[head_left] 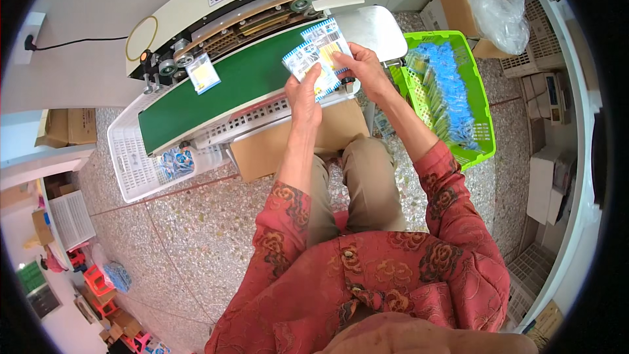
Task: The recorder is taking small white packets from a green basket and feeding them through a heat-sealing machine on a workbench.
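Observation:
Above the right end of the green conveyor belt (pixel 242 72) I hold two small printed plastic pouches with blue striped edges and yellow contents. My left hand (pixel 303 99) pinches the nearer pouch (pixel 303 60), its thumb on the front. A second pouch (pixel 325 33), partly behind the first, is gripped by my right hand (pixel 368 71), thumb on its face. Farther left a similar pouch (pixel 203 73) hangs at the sealing machine (pixel 226 16), its lower end over the belt. The fingers behind the pouches are hidden.
At right stands a bright green basket (pixel 483 111) with rows of blue-edged pouches. A white basket (pixel 124 164) sits under the belt's left end, some packets inside. A cardboard box (pixel 262 151) is by my knees. A metal plate (pixel 377 29) adjoins the machine.

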`<state>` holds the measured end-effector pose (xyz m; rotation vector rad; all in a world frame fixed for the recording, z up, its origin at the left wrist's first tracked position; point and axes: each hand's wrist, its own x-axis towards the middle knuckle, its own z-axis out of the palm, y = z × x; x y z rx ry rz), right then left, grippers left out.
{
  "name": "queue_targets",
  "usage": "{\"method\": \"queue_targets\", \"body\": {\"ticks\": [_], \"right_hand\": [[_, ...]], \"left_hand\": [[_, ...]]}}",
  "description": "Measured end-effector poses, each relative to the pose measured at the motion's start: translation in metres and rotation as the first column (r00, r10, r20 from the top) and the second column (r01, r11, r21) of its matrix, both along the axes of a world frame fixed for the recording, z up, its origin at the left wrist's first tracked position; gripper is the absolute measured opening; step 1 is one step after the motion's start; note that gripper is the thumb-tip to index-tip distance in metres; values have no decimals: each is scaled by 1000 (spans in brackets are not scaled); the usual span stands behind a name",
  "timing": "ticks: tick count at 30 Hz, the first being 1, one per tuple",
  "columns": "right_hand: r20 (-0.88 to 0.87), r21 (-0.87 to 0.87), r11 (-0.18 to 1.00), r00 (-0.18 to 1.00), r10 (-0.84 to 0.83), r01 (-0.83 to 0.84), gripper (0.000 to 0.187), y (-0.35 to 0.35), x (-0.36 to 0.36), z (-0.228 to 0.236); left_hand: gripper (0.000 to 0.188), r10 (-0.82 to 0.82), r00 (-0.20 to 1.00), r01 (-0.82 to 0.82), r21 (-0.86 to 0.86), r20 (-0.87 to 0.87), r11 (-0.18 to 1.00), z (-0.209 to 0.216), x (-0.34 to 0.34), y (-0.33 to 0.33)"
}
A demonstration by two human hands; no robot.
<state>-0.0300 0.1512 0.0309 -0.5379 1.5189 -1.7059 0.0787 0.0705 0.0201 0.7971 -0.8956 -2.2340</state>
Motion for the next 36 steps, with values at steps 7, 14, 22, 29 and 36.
{"method": "queue_targets", "body": {"ticks": [7,14,22,29,36], "right_hand": [[105,61,971,966,-236,230,22,-33,-55,-24],[48,142,984,992,-118,110,25,-58,-67,-27],[40,63,997,998,-48,45,25,-90,-47,-36],[-540,28,994,838,-77,109,30,-63,-19,-21],[-200,-52,998,979,26,-37,26,1,24,-8]], "left_hand": [[29,4,1000,-4,47,-9,999,-4,2,-3],[33,-16,990,33,121,-142,992,-2,3,-4],[31,23,995,-11,115,-101,993,-7,4,-7],[25,109,992,-109,-1,-63,994,0,6,-6],[24,86,996,-87,-52,-32,995,1,3,-2]]}}
